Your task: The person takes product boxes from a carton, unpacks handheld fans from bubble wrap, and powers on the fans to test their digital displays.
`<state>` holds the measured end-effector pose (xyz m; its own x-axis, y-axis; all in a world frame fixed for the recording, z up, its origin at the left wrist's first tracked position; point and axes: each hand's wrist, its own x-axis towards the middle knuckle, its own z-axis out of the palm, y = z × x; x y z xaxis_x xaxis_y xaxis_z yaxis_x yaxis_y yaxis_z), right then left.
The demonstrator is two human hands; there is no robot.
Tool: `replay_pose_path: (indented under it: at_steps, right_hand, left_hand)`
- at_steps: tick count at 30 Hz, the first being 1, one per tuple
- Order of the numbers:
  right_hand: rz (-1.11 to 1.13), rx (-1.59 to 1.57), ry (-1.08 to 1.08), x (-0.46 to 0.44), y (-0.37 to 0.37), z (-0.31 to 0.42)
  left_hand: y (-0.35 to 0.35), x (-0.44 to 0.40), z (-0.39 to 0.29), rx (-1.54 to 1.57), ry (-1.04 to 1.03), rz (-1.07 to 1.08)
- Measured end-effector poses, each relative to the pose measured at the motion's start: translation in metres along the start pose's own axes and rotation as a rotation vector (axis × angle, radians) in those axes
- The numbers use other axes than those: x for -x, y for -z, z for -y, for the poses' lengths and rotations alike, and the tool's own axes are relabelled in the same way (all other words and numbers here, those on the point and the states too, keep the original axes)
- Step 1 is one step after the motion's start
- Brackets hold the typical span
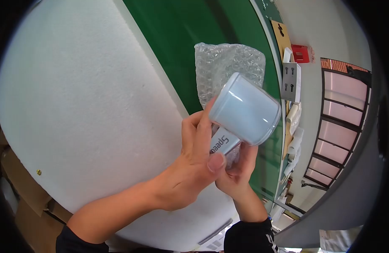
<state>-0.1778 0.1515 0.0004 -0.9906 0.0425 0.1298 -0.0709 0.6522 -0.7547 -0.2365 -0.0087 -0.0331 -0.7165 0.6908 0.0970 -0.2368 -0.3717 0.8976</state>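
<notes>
Both hands hold up a light-blue handheld device with a round, drum-like head under a clear, shiny cover. Its short handle carries dark lettering that starts "Spee"; the rest is covered. My left hand is closed around the handle from the left, with the thumb across it and fingers reaching up beside the head. My right hand supports the device from below right, its fingers partly hidden behind it. Behind the device, a bubble wrap bag lies on the green tabletop.
A large white foam sheet fills the left side. Beyond the table's far edge stand a grey box with dark screw-like pictures, a red box and rolled papers. Cardboard sits at lower left; a window is at right.
</notes>
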Motion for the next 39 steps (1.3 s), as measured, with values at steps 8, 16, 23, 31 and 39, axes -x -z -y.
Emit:
replay_pose_path:
  at_steps: [8, 16, 23, 31, 39]
  right_hand:
    - [-0.433, -0.603, -0.184, -0.147, 0.077, -0.095]
    - [-0.636, -0.654, -0.305, -0.268, 0.236, -0.282]
    - [-0.48, 0.818, -0.607, -0.268, 0.222, -0.257]
    - [-0.529, 0.711, 0.108, -0.216, 0.111, -0.131]
    - [0.01, -0.175, -0.126, -0.015, -0.044, 0.027]
  left_hand:
    - [0.001, -0.006, 0.006, -0.366, -0.046, 0.125]
    - [0.002, -0.015, 0.003, -0.309, 0.003, 0.043]
    - [0.001, -0.01, -0.007, -0.359, 0.0, 0.049]
    - [-0.001, 0.003, -0.013, -0.38, -0.034, 0.011]
    - [0.004, 0.004, -0.018, -0.291, -0.515, -0.432]
